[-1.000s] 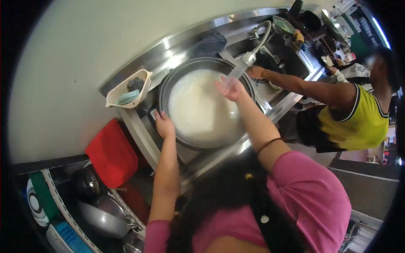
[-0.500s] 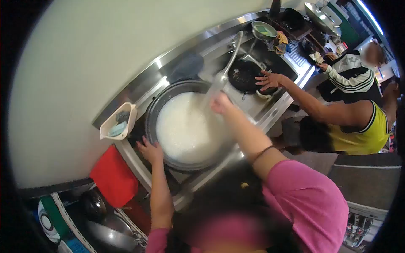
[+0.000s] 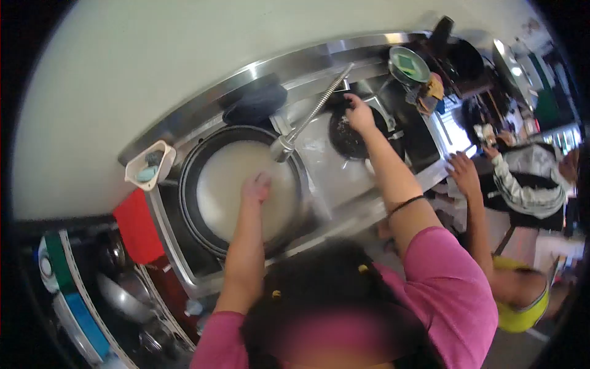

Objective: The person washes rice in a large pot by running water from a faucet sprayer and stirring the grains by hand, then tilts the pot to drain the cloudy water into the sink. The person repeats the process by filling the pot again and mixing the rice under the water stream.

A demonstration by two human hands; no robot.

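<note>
My left hand (image 3: 257, 187) is over the cloudy white liquid (image 3: 224, 178) in a large dark round pot (image 3: 190, 212); blur hides whether its fingertips dip in. Beyond the pot, my right hand (image 3: 359, 115) reaches to the base of the faucet, thumb and finger apart, above a dark pan (image 3: 344, 136) in the sink. From there the faucet's coiled hose (image 3: 319, 104) slants down to its spray head (image 3: 283, 149), which hangs over the pot's right rim with no hand on it.
A cream basket (image 3: 165, 167) holds a scrubber and a sponge. Dark cloth (image 3: 255, 101) lies behind the pot. A green strainer (image 3: 409, 66) stands beyond the sink. At right are a co-worker's hand (image 3: 465, 175) and another person in a striped jacket (image 3: 531, 181). Red cloth (image 3: 138, 224) hangs left.
My right hand has let go of the spray head and moved to the faucet base. My left hand has gone from the pot's rim to over the liquid. The co-worker's arm has drawn back right.
</note>
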